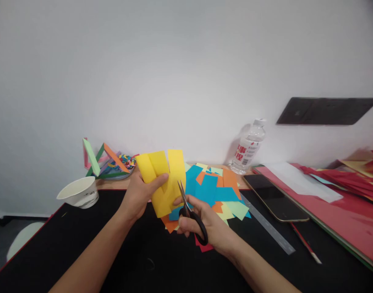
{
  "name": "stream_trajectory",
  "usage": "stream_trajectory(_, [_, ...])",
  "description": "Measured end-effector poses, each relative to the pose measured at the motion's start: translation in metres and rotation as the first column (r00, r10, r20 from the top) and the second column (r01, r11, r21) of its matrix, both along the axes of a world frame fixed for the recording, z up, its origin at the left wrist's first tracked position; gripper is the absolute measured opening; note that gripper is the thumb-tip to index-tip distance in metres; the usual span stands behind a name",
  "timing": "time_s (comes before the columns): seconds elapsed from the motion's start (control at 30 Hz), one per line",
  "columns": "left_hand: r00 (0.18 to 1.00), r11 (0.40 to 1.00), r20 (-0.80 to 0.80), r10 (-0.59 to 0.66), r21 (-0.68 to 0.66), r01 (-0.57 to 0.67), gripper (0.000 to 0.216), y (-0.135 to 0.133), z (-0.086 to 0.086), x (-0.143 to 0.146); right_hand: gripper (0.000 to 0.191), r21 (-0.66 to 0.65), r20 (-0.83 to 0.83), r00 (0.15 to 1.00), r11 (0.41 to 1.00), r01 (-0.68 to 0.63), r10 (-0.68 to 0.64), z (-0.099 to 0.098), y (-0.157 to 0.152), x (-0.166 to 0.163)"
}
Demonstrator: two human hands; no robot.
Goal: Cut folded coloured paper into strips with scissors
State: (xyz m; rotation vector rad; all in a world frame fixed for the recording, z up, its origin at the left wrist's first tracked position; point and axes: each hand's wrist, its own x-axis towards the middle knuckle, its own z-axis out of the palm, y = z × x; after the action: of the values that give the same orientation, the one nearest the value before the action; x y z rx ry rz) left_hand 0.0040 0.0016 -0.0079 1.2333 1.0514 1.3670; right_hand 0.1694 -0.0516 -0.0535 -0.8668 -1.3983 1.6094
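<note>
The only writing in front of you is on the water bottle (249, 148), which stands at the back of the counter (162, 264) by the wall. Its white label (246, 154) carries large red Chinese characters with smaller print beside them, too blurred and small to read. The paper cup (79, 192) on your left shows dark marks low on its side, also illegible.

A sheet (163, 183) is held above the mat (162, 268), and scissors (191, 215) are set against its right edge. A scrap pile (218, 189) is spread behind them. A cup (79, 193) is placed far left, a bottle (249, 148) behind the pile, a phone (276, 197) and ruler (268, 226) to its right.
</note>
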Motion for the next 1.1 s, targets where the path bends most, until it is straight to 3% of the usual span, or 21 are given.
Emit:
stream_trajectory(0.3, [0.999,0.998,0.023,-0.023,-0.050,0.024,0.030,-0.002,0.001,0.004,0.049,-0.057,0.013,0.997,0.996,-0.072,0.073,-0.005,-0.001,-0.003])
stream_trajectory(0.73, [0.993,0.993,0.070,-0.094,-0.066,0.099,0.021,-0.010,-0.003,0.012,0.050,-0.039,-0.050,0.999,0.999,-0.003,0.001,-0.006,0.001,-0.004])
stream_trajectory(1.1, [0.982,0.984,0.143,-0.120,-0.114,0.137,0.024,-0.009,-0.004,0.013,0.045,0.005,-0.080,0.997,1.000,-0.023,0.023,-0.009,0.004,-0.003])
